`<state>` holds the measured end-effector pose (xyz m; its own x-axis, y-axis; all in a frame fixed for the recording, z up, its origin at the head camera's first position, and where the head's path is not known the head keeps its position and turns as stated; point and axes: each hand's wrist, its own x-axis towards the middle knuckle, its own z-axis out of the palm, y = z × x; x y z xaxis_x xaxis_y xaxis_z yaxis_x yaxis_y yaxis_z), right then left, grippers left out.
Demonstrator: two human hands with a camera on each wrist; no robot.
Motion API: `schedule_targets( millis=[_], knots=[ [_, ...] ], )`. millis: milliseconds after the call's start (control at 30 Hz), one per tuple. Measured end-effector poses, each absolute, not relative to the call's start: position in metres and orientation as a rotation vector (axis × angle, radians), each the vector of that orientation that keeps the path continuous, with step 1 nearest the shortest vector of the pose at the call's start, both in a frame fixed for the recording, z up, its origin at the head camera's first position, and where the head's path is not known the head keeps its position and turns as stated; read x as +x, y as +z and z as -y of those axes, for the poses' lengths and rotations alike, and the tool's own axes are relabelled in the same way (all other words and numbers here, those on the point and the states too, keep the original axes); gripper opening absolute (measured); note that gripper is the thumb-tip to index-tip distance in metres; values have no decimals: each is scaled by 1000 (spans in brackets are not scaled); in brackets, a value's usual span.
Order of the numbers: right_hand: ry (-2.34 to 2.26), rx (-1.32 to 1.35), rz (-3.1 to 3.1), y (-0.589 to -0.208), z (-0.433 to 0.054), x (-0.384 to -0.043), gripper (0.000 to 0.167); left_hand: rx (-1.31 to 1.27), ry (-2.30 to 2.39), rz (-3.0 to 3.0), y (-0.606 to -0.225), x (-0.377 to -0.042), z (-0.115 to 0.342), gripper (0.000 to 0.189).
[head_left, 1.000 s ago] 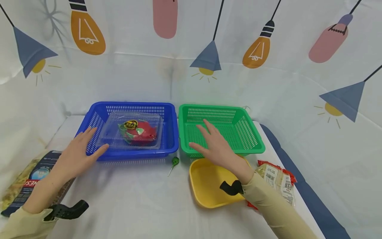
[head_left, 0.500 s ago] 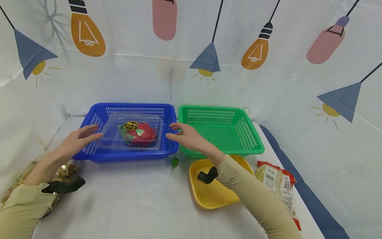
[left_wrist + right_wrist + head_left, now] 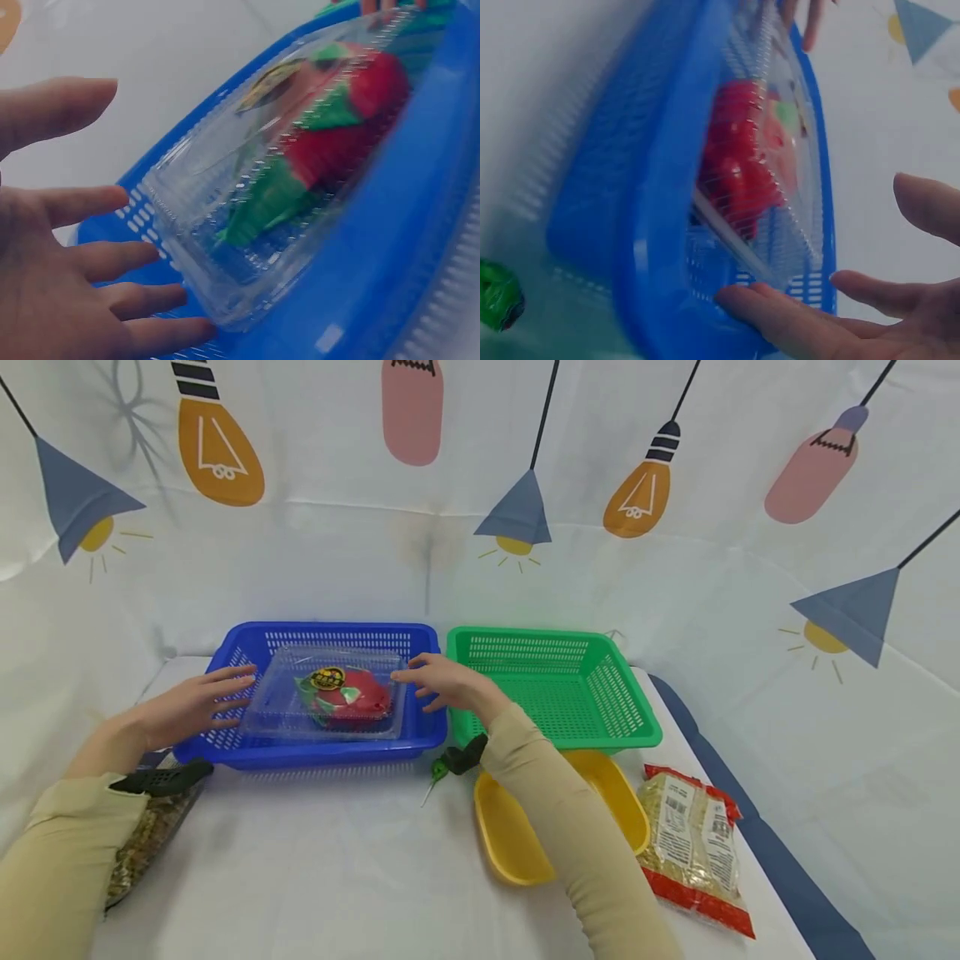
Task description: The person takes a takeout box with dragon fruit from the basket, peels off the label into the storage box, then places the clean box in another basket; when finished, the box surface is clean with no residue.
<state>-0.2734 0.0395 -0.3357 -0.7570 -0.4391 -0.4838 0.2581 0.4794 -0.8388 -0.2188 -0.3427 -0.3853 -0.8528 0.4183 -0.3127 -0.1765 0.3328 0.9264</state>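
A clear plastic clamshell box point(image 3: 277, 702) with a round black-and-yellow sticker lies in the blue basket point(image 3: 315, 752). Inside the box is a red and green dragon fruit point(image 3: 363, 695). My left hand point(image 3: 191, 706) is at the basket's left end, fingers spread and pointing at the box's left side. From the other side my right hand point(image 3: 450, 681) reaches over the basket's right rim, its fingertips close to the box's right end. In the left wrist view, the fingertips point(image 3: 191, 328) come right up to the box's edge. Neither hand grips anything.
A green basket point(image 3: 630, 739) stands right of the blue one. In front are a yellow tray point(image 3: 502, 852) and a red-edged clear packet point(image 3: 693, 843). A green-wrapped lollipop point(image 3: 438, 770) lies between. A bag of brown food point(image 3: 153, 831) sits under the left forearm.
My right hand has moved left from over the green basket to the blue basket's right end. My left hand has turned, its fingers now pointing at the box.
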Motion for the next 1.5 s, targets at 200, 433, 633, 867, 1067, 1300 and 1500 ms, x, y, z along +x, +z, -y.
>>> schedule_targets(
  millis=[200,433,633,867,1067,1300,1500],
  knots=[
    [-1378,-63,-1930,-340,-31,-291,74,192,1568,-2019,-390,-225,346,74],
    [-1306,-71,-1900,-353,-20,-296,82,177,1603,-1997,-398,-228,344,73],
    [-1317,-79,-1913,-364,-17,-297,82,186,1642,-2012,-400,-228,342,72],
    [-1337,-146,-1941,-371,-19,-300,86,179,1639,-2033,-396,-227,335,75],
    [-1361,-200,-1908,-375,-22,-304,84,180,1616,-2050,-392,-225,331,78],
    [-1432,-222,-1859,-376,-23,-308,81,210,1581,-2109,-390,-222,334,77],
    [-1477,-232,-1849,-380,-21,-309,81,210,1598,-2108,-388,-222,336,78]
  ],
)
